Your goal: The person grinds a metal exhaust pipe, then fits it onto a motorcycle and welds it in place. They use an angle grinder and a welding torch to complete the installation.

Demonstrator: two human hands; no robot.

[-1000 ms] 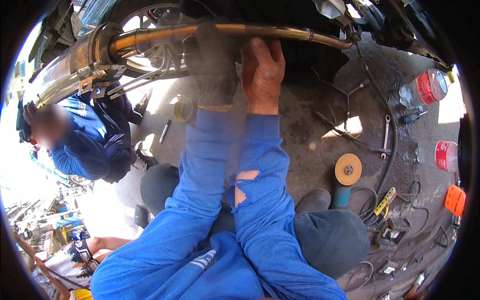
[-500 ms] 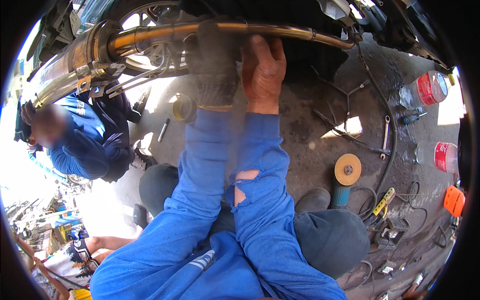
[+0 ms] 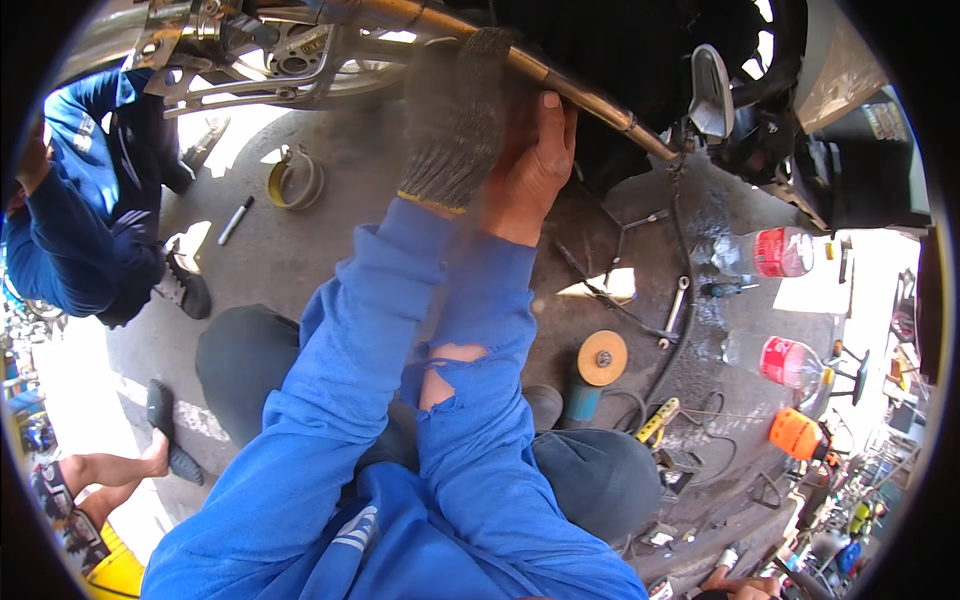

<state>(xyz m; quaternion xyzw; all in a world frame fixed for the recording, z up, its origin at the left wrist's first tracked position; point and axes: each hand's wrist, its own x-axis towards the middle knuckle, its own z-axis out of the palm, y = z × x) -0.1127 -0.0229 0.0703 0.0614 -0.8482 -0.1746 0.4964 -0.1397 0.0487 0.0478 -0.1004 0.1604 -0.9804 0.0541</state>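
Observation:
A long, bronze-tinted metal exhaust pipe (image 3: 545, 76) slants down to the right across the top of the head view. My left hand (image 3: 456, 125), in a dark grey knit glove with a yellow cuff edge, reaches up to it, fingers closed over the pipe. Just right of it and below the pipe is my bare right hand (image 3: 535, 180). Its thumb points up, close to the pipe's underside, and its other fingers curl out of sight behind. A smeared patch blurs the space between my hands, so what my right fingers hold is hidden.
An angle grinder (image 3: 583, 400) with a tan disc stands by my right knee. Near it are a wrench (image 3: 676, 310), a black cable (image 3: 690, 265) and two plastic bottles (image 3: 780, 252). A ring clamp (image 3: 295, 182) and marker (image 3: 236, 220) lie left. A person (image 3: 95, 215) crouches there.
The view has shifted right, so the floor things and the crouching person sit further left. The pipe now slopes more steeply. Both my hands remain up at the pipe.

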